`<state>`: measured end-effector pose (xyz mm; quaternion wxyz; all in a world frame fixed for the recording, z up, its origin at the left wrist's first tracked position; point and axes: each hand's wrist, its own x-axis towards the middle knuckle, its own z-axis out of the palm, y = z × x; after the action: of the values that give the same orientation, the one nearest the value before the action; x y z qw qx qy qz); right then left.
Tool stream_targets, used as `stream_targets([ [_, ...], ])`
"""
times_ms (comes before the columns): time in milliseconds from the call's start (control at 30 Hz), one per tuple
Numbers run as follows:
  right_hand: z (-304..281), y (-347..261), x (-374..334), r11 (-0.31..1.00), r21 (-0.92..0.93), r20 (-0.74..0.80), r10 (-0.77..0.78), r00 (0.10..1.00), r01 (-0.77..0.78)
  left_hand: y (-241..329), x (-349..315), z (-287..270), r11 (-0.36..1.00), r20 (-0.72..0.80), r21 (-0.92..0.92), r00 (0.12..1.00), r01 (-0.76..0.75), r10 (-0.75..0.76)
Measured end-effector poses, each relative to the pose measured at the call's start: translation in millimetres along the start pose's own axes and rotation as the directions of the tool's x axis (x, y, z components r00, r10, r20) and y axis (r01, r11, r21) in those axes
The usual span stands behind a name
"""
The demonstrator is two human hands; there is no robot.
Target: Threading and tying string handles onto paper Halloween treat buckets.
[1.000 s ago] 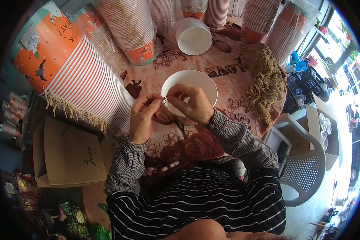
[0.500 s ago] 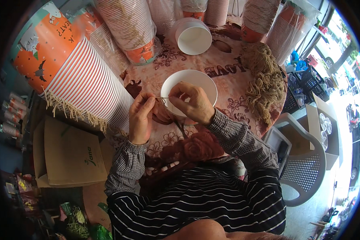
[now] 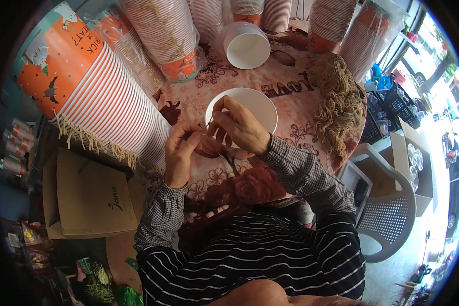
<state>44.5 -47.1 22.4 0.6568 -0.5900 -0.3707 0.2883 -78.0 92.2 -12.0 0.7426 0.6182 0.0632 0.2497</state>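
Note:
A white paper bucket (image 3: 262,104) stands on the round table, its open mouth facing up, partly hidden by my right hand. Over its near left rim, my left hand (image 3: 180,158) is closed in a pinch between thumb and fingers. My right hand (image 3: 242,125) is bent just to the right of it, fingers curled and pinched. A thin beige cord (image 3: 207,124) runs at the fingertips of both hands; most of it is hidden by the fingers, and whether it is fixed to the bucket cannot be made out.
To the left leans a tall stack of orange printed paper buckets (image 3: 112,97) with cord ends hanging along it. Wrapped stacks (image 3: 160,30) line the back, near a tipped white bucket (image 3: 247,51). A heap of beige cords (image 3: 336,102) lies right; a plastic chair (image 3: 387,214) stands beyond.
My right hand has shifted slightly left and its fingers have turned downward. The cord stretched between my hands earlier shows less now. My left hand has dropped slightly.

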Motion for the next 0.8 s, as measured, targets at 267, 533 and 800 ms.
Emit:
stream_targets([
  [267, -11, -14, 8, 0.955, -0.280, 0.052, -0.089, 0.995, 0.100, 1, -1, -6, 0.993, -0.022, 0.107, 0.998, -0.057, 0.060],
  [533, -34, -46, 1, 0.958, 0.246, 0.173, 0.109, 0.979, -0.150, -4, -1, -7, 0.986, -0.002, 0.156, 0.998, -0.067, 0.068],
  [800, -46, -93, -2, 0.966, 0.217, 0.063, -0.155, 0.986, 0.138, -5, 7, -6, 0.955, 0.128, 0.258, 0.985, -0.149, 0.119],
])
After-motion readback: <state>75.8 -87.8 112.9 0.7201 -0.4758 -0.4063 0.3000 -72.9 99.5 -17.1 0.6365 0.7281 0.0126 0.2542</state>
